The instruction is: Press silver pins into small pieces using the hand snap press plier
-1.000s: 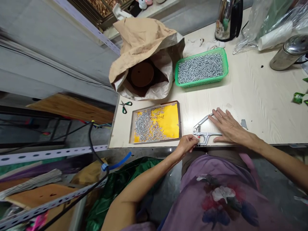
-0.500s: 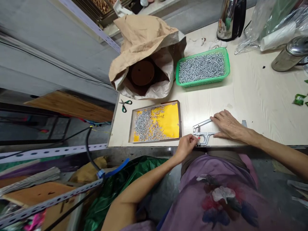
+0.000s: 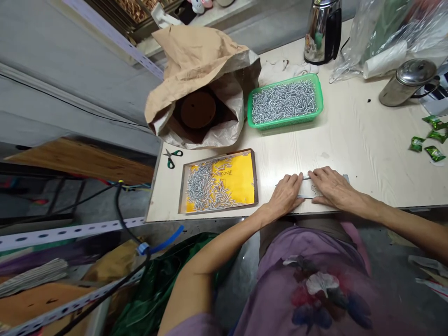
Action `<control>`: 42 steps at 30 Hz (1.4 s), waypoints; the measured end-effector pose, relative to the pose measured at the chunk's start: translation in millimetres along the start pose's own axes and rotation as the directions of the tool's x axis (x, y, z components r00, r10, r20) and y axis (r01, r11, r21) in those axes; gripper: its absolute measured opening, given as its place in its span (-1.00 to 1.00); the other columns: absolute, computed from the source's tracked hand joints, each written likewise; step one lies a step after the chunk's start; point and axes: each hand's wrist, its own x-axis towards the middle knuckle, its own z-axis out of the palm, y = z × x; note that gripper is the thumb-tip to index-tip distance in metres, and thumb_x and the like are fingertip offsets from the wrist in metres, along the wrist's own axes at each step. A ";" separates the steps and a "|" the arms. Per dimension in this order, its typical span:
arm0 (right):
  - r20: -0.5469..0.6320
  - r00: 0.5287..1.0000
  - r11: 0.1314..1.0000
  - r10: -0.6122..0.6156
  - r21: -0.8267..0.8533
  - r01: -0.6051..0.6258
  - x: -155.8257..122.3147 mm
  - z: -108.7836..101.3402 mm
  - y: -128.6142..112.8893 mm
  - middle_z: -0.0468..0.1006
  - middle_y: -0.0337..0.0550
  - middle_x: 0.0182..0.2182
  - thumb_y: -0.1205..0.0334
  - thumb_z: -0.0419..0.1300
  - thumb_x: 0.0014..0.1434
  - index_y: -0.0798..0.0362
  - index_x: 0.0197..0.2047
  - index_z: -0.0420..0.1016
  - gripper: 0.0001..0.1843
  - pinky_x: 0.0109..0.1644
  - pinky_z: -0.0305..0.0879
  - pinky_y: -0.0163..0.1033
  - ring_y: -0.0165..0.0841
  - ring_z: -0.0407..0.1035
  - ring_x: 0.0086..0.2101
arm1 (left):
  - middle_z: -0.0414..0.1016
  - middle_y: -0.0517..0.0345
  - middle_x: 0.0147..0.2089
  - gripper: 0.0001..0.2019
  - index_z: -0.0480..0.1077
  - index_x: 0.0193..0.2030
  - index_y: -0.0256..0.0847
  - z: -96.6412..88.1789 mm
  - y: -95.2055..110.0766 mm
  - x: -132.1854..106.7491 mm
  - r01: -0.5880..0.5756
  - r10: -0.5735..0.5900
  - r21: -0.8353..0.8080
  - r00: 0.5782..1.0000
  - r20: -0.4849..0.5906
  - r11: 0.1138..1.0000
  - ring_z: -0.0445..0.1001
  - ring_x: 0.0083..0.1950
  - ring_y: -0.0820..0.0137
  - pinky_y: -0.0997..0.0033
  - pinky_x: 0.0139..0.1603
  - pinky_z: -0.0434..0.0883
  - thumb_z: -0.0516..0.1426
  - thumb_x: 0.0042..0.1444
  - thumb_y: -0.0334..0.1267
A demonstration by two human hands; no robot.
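Metal hand pliers (image 3: 305,189) lie on the pale wooden table (image 3: 364,144) near its front edge. My left hand (image 3: 285,195) lies over the pliers' head with its fingers stretched flat, hiding the jaws. My right hand (image 3: 332,186) is on the handles, fingers over the top one and thumb along the lower one, pressing them together. A shallow brown tray (image 3: 255,179) with a yellow bottom and several small silver screws sits just left of my left hand. A green basket (image 3: 318,93) full of the same screws stands farther back.
An open brown paper sack (image 3: 196,60) stands at the table's back left, with green-handled scissors (image 3: 171,156) in front of it. A steel kettle (image 3: 322,30), a steel pot (image 3: 406,81), plastic bags (image 3: 378,32) and green candy wrappers (image 3: 429,140) sit at the right. Shelving rails and cables are on the left.
My left hand has moved from pinching at the pliers' jaw to lying flat over the head. The right hand has closed the handles together. The view has shifted a little.
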 end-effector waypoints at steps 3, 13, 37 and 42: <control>0.036 0.999 0.999 0.015 -0.035 -0.014 -2.3 -0.9 -1.6 0.48 0.10 -0.19 0.08 0.36 0.05 0.24 0.01 0.41 -0.46 -0.19 0.20 -0.14 -0.11 0.29 -0.20 | 0.36 -0.17 0.09 -0.39 0.11 0.26 -0.38 -7.9 5.2 5.3 0.009 -0.012 0.042 0.998 0.063 0.999 0.34 0.06 0.11 0.12 -0.01 0.40 0.21 0.17 -0.14; -0.075 0.997 0.999 -0.033 -0.007 0.032 -6.8 12.6 -5.1 0.45 -0.09 -0.41 0.38 0.10 0.27 0.10 -0.34 0.48 -0.83 -0.28 0.11 -0.21 -0.27 0.28 -0.33 | 0.42 0.00 -0.16 -0.77 0.39 -0.16 -0.24 -5.7 10.8 9.5 0.040 -0.047 0.060 0.992 0.113 0.997 0.34 -0.04 0.22 0.28 -0.15 0.32 0.05 0.32 -0.12; -0.113 0.994 1.000 -0.011 -0.019 0.009 61.4 -2.4 31.7 0.56 -0.01 -0.26 0.31 -0.02 0.31 0.03 -0.13 0.53 -0.72 -0.19 0.05 -0.13 -0.20 0.28 -0.22 | 0.20 -0.27 0.38 -0.39 0.16 0.33 -0.29 51.1 50.5 -24.5 -0.093 0.050 -0.180 0.971 -0.233 0.979 0.03 0.47 0.07 -0.17 0.41 0.06 0.03 0.28 0.08; 0.042 0.899 0.900 -0.436 0.006 0.436 67.4 -15.7 -27.2 0.53 -0.11 -0.16 0.32 0.12 0.26 -0.07 -0.21 0.57 -0.81 -0.17 0.04 -0.15 -0.23 0.25 -0.11 | 0.45 -0.19 0.16 -0.55 0.36 0.15 -0.26 49.7 46.2 -34.5 -0.216 0.165 -0.184 0.952 -0.257 0.959 0.35 0.28 0.14 0.06 0.26 0.35 0.04 0.30 0.01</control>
